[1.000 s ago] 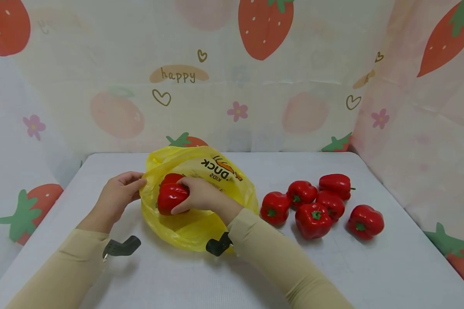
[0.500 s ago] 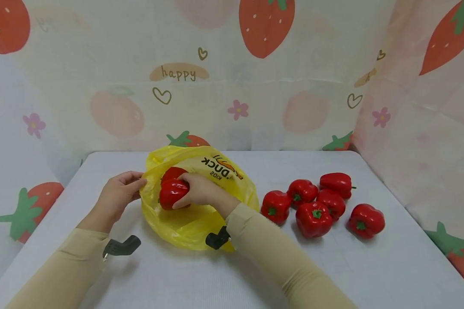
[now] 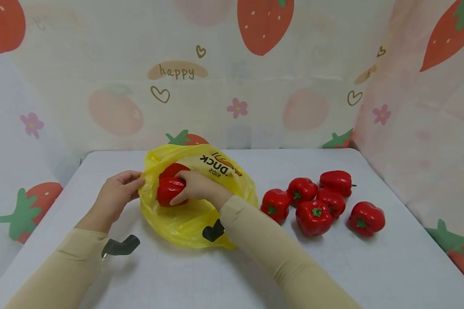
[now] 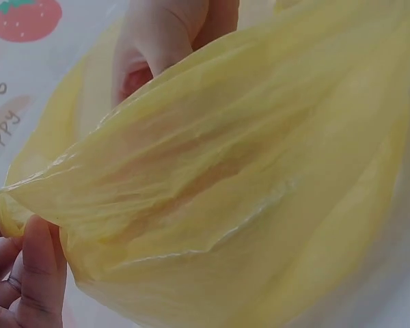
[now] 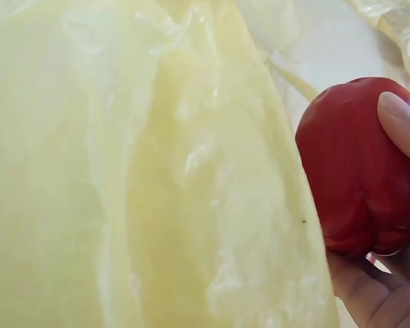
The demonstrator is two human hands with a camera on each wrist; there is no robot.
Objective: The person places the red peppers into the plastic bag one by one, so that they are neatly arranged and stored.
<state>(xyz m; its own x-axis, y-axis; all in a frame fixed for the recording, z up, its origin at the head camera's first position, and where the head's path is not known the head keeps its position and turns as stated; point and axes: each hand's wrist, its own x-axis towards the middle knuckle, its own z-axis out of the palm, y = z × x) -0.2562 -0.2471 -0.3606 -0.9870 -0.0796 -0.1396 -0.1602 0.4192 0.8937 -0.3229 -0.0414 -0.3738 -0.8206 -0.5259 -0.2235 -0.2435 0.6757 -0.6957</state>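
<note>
A yellow plastic bag point(image 3: 193, 227) lies mouth open on the table. My left hand point(image 3: 117, 193) pinches its left rim; the left wrist view shows thumb and fingers point(image 4: 42, 266) on either side of the film. Inside the mouth, my right hand point(image 3: 199, 186) grips a red bell pepper point(image 3: 169, 191) from its right side. The right wrist view has the thumb lying on top of this bell pepper point(image 5: 355, 164), with other fingers underneath. Just behind it in the bag sits a second red bell pepper point(image 3: 173, 170), partly covered by the first.
Several more red bell peppers point(image 3: 314, 218) are grouped on the white table point(image 3: 371, 266) to the right of the bag, one point(image 3: 366, 219) slightly apart. Dark curved mounts point(image 3: 121, 246) stick out from both wrists. A strawberry-print cloth point(image 3: 201, 103) hangs behind the table.
The right hand and its bell pepper have shifted slightly farther into the bag, toward the second one. The left hand keeps its place on the rim.
</note>
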